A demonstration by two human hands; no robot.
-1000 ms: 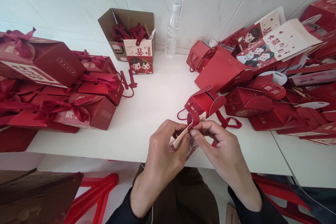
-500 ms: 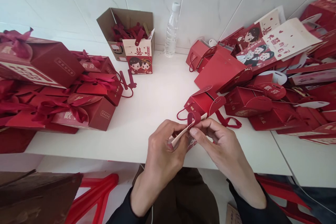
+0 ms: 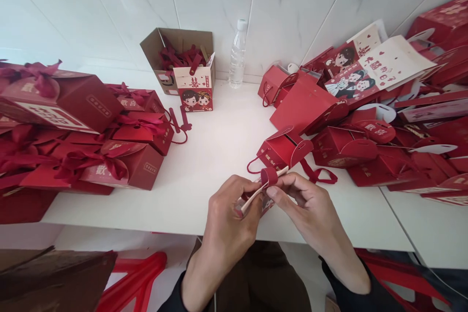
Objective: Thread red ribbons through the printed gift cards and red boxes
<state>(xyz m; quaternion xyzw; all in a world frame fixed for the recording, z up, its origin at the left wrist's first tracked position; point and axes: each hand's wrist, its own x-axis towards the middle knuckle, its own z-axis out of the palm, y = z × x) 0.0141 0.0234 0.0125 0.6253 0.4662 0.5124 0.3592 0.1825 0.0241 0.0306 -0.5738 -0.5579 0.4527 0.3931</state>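
Note:
My left hand (image 3: 228, 217) and my right hand (image 3: 305, 207) meet over the front edge of the white table (image 3: 212, 156). Both are closed on a small flat cream-and-red gift box (image 3: 256, 195). The right thumb and fingers pinch its curled dark red handle strip (image 3: 269, 175) at the top. The left fingers wrap the lower part of the box, hiding most of it. Just beyond my hands an open red gift box (image 3: 283, 148) with a cord handle lies on the table.
Finished red boxes with ribbon bows (image 3: 109, 156) are stacked at the left. A pile of flat red boxes and printed cards (image 3: 376, 117) covers the right. At the back stand a cardboard carton of red strips (image 3: 175, 53), a cartoon-printed box (image 3: 193, 90) and a water bottle (image 3: 237, 56).
My hands stay closed on the small box, shifting only slightly. The camera has tilted a little, so everything sits lower in view.

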